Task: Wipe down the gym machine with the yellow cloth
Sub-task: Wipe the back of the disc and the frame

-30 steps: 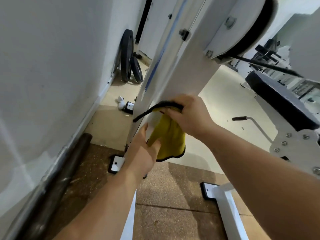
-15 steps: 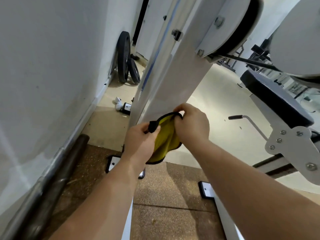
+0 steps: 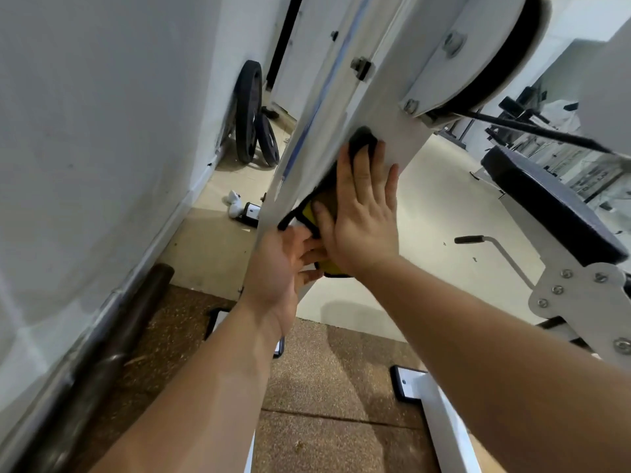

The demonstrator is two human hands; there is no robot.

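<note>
Against the wall [image 3: 102,131] on the far left a dark barbell [image 3: 112,336] is lying along the floor, and further back two weight plates [image 3: 251,110] are leaning upright by the skirting. Just right of them the gym machine's slanted white post [image 3: 341,97] is rising across the view, and this is where the wiping is happening. The left hand [image 3: 280,268] is reaching up to the post's lower stretch, its fingers [image 3: 307,249] touching the bottom edge of the yellow cloth [image 3: 309,215]; whether they are pinching that edge or only steadying it I cannot tell, since the other hand is covering part of them. The cloth is lying flat on the face of the post, trapped beneath the right hand [image 3: 365,220], with yellow showing beside the thumb and below the heel of the palm, and a dark fold poking out beyond the fingertips. The right fingers [image 3: 362,172] are spread straight and pressing, not curling round anything. Judging by this, the job is sitting somewhere early to midway: one patch of the post is getting attention, while the pulley wheel [image 3: 478,46] above, the cable [image 3: 532,131] running from it, the padded seat [image 3: 546,206] at the right and its bolted bracket [image 3: 577,295] are looking as yet untouched by the cloth.
</note>
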